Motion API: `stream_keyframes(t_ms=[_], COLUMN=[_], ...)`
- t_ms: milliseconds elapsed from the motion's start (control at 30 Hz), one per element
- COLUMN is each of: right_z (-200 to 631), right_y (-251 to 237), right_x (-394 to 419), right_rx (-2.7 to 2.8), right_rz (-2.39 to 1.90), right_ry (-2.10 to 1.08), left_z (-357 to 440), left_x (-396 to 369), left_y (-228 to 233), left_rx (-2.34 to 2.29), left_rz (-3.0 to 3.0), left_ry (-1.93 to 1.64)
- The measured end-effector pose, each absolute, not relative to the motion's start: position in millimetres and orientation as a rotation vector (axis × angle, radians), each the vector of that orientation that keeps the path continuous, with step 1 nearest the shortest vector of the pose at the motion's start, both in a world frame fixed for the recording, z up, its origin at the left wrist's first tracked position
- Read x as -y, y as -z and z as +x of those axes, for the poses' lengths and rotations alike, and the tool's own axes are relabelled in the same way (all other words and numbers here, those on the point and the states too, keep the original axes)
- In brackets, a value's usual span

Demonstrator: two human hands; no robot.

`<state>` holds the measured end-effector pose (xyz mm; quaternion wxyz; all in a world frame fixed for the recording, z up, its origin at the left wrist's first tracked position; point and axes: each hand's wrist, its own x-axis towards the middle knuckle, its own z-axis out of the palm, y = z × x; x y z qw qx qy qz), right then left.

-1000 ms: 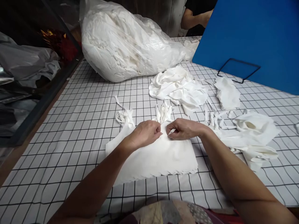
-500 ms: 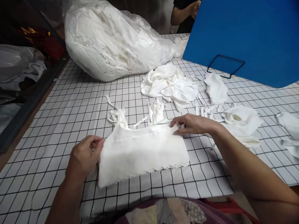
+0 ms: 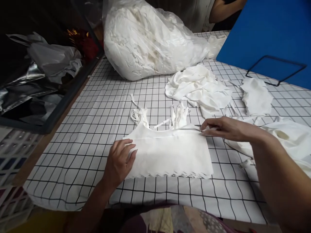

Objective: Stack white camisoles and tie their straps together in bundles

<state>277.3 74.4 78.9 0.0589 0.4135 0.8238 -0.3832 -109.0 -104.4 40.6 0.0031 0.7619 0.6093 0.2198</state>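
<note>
Stack of white camisole-type garments (image 3: 170, 155), laid flat on the grid-patterned table (image 3: 97, 129), straps (image 3: 178, 115) bunched at the far edge, scalloped hems at the near edge. Change noted: a second ago both hands worked close together at the middle of the neckline; half a second ago the left hand had gone out to the stack's left edge; now the left hand (image 3: 119, 161) lies flat on the left side of the stack, fingers loosely spread and pressing down, holding nothing, while the right hand (image 3: 223, 128) is at the upper right corner, fingertips pressed together and pinching the top band of the fabric. Judged meaning: work at the neckline has given way to squaring and smoothing the pile along its width. Orientation: long axis runs left to right across the table, roughly parallel to the near table edge; strap end points away from the person, hem end toward the person. Position: centre of the table, directly before the person. Surroundings: loose crumpled white garments (image 3: 199, 87) just beyond the stack to the right, further white pieces (image 3: 257, 97) near the right hand, a large clear bag of white cloth (image 3: 150, 42) at the far side, a blue board (image 3: 267, 29) standing at upper right, another person's arm (image 3: 223, 9) beyond it.
</note>
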Motion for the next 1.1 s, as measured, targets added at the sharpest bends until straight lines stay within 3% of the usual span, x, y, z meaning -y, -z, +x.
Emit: stream_keyframes(t_ms=[167, 333, 567, 1100], right_z=[256.7, 227.6, 217.8, 216.8], right_y=[-99.3, -83.5, -55.3, -52.6], right_x=[-72.7, -66.5, -63.9, -61.1], right_rx=[-2.744, -2.781, -2.811, -2.794], right_rz=[1.21, 1.05, 1.019, 0.812], right_ry=[1.275, 1.432, 1.481, 1.319], left_z=[-40.2, 8.8, 8.9, 12.0], left_x=[61.6, 26.7, 21.2, 21.2], left_y=[-64.5, -43.0, -24.9, -26.1], left_rx=[-1.593, -1.491, -1.523, -1.517], left_rz=[2.283, 2.231, 1.982, 1.951], left_ry=[-0.807, -0.721, -0.745, -0.719])
